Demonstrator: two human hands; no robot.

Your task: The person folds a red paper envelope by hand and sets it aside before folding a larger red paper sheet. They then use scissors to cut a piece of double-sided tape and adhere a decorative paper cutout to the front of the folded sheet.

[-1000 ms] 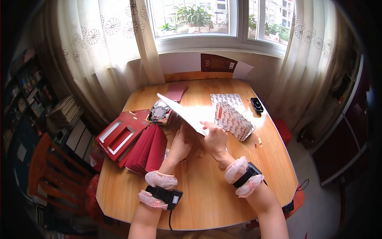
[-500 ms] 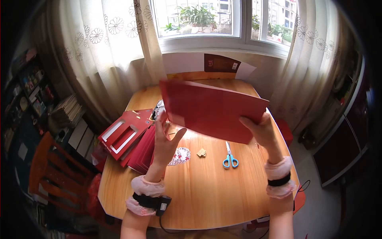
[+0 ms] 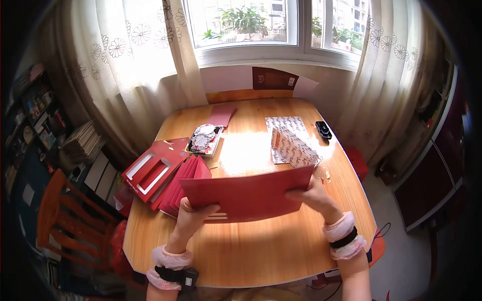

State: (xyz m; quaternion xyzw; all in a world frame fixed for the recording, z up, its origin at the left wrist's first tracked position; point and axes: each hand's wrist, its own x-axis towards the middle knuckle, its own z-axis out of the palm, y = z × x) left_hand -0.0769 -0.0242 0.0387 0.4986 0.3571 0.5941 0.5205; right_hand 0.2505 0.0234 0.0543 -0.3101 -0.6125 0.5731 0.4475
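**Both hands hold red sheet flat over table**

Left hand pinches the lower-left corner of a large red rectangular card sheet: thumb on top, the other fingers tucked under and out of sight. Right hand is clamped on the sheet's right edge, fingers curled onto the card; how they sit underneath, cannot tell. The sheet is held roughly level, long side across the body, right end a bit higher. It sits above the near-middle of the round wooden table; touching the top or just above it, cannot tell.

Just beside the sheet's left end: a fanned stack of red card pieces, and on it a red box panel with white-rimmed cut-outs. Beyond the sheet: a patterned red-and-white paper box lying on a matching patterned paper sheet, a small tray of mixed bits, a dark red flat card and a small black object near the far right edge.

Step, as judged: the sheet is gripped two-handed and being positioned over the bare near part of the table. The next move calls for both ends kept level and the left corner kept off the red stack.
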